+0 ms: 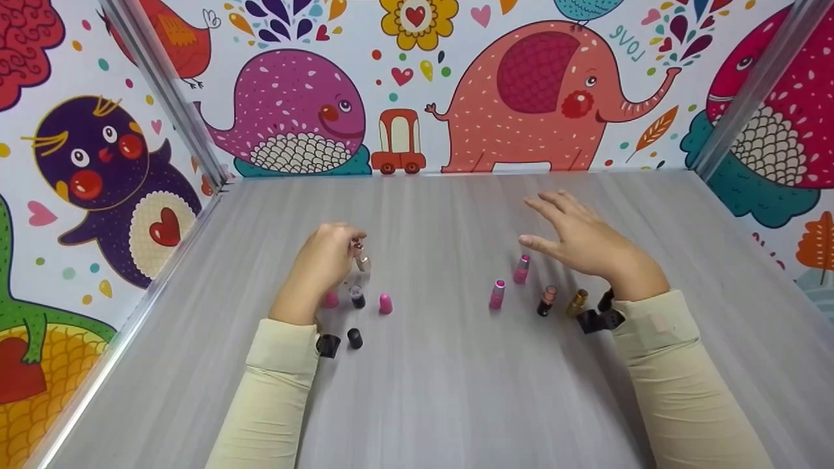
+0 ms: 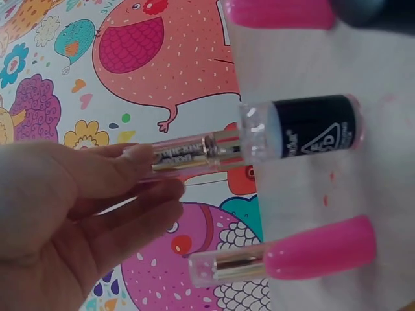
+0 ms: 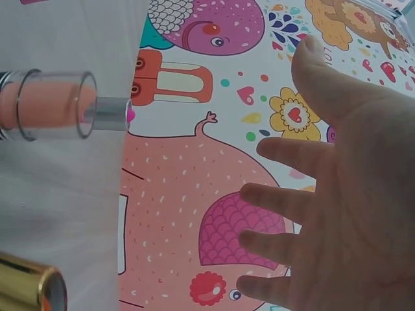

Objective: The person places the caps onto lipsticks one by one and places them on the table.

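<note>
My left hand pinches a small clear tube with a rose-gold band between thumb and fingers, above the left cluster of cosmetics. Just below it stands a black tube with a clear top. Beside that are a bright pink cap and another pink piece, partly hidden by the wrist. The right hand holds nothing, its fingers spread and thumb apart. Near it stand two uncapped pink lipsticks, a peach lipstick on a black base and a gold tube.
A black cap stands near the left wrist's black camera. Another black wrist camera sits close beside the gold tube. Printed panels with cartoon animals border the grey tabletop, with metal posts at the back corners.
</note>
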{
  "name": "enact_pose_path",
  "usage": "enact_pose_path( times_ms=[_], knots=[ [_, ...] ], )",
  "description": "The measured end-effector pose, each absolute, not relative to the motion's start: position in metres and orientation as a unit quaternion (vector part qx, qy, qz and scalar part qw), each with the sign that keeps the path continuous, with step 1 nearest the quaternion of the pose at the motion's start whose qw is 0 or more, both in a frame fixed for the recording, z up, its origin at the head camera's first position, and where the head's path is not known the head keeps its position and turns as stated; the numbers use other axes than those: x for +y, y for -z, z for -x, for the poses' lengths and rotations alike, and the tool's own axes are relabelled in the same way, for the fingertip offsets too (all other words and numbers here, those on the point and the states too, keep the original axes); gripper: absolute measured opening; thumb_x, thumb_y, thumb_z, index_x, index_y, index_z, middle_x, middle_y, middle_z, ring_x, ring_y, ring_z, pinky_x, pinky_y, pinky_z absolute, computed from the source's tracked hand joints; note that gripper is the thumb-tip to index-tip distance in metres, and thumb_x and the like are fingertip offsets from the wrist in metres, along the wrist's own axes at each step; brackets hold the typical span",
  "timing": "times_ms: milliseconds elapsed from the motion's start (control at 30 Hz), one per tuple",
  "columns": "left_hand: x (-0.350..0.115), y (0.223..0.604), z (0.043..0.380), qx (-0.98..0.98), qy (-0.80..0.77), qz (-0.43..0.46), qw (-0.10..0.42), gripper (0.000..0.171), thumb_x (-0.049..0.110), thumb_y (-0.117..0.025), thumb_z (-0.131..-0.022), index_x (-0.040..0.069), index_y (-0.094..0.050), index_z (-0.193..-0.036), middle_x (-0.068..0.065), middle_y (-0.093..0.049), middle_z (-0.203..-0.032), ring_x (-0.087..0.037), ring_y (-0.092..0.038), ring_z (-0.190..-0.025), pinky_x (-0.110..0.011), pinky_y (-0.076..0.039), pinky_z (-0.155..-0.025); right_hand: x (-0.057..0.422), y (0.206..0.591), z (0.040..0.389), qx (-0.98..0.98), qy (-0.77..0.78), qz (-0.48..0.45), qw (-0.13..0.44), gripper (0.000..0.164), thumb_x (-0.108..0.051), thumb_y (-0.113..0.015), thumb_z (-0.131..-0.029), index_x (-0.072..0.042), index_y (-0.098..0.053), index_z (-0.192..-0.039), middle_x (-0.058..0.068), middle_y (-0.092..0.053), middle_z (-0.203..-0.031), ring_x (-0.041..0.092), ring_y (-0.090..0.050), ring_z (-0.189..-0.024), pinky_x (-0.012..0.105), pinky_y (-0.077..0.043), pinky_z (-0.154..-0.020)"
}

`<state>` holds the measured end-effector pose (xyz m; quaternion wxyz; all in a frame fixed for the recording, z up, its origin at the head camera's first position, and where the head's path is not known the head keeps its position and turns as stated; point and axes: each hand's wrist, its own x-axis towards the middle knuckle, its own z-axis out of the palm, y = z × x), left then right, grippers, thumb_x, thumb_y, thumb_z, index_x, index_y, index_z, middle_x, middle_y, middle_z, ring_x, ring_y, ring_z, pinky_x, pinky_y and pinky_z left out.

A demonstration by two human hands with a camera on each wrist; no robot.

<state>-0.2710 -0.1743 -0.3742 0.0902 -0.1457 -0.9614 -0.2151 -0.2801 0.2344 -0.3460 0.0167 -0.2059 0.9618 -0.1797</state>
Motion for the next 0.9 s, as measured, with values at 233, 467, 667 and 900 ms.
enact_pose_path(
  times_ms=[233, 467, 667, 900],
  knots=[
    [-0.174, 0.38, 0.273, -0.968, 0.197, 0.137, 0.073, 0.042, -0.015, -0.064, -0.089, -0.002, -0.075, -0.127, -0.022, -0.075, -0.121, -0.039, -0.07, -0.119, -0.049, -0.053, -0.108, 0.242, 0.344, 0.28, 0.959, 0.194, 0.202, 0.033, 0.084, -0.062, -0.06, -0.102, -0.019, -0.033, -0.169, 0.02, -0.024, -0.173, 0.048, -0.019, -0.159, 0.077, -0.024, -0.119],
    [-0.174, 0.386, 0.275, -0.972, 0.181, 0.134, 0.063, 0.04, -0.013, -0.065, -0.089, -0.002, -0.075, -0.126, -0.022, -0.075, -0.119, -0.039, -0.07, -0.117, -0.051, -0.054, -0.106, 0.256, 0.339, 0.275, 0.949, 0.222, 0.21, 0.074, 0.099, -0.063, -0.076, -0.092, -0.02, -0.032, -0.169, 0.02, -0.024, -0.173, 0.047, -0.026, -0.157, 0.075, -0.034, -0.115],
    [-0.174, 0.388, 0.276, -0.975, 0.173, 0.126, 0.061, 0.036, -0.01, -0.065, -0.093, -0.003, -0.076, -0.126, -0.022, -0.076, -0.119, -0.039, -0.071, -0.116, -0.051, -0.055, -0.105, 0.273, 0.336, 0.268, 0.948, 0.223, 0.212, 0.082, 0.108, -0.058, -0.088, -0.081, -0.017, -0.036, -0.167, 0.022, -0.027, -0.171, 0.05, -0.029, -0.154, 0.074, -0.041, -0.109],
    [-0.171, 0.389, 0.276, -0.975, 0.18, 0.113, 0.059, 0.035, -0.011, -0.068, -0.092, -0.005, -0.075, -0.125, -0.023, -0.075, -0.12, -0.04, -0.071, -0.117, -0.051, -0.054, -0.107, 0.291, 0.337, 0.261, 0.952, 0.208, 0.21, 0.078, 0.109, -0.054, -0.091, -0.08, -0.015, -0.037, -0.166, 0.025, -0.03, -0.168, 0.051, -0.033, -0.15, 0.075, -0.044, -0.105]
  ],
)
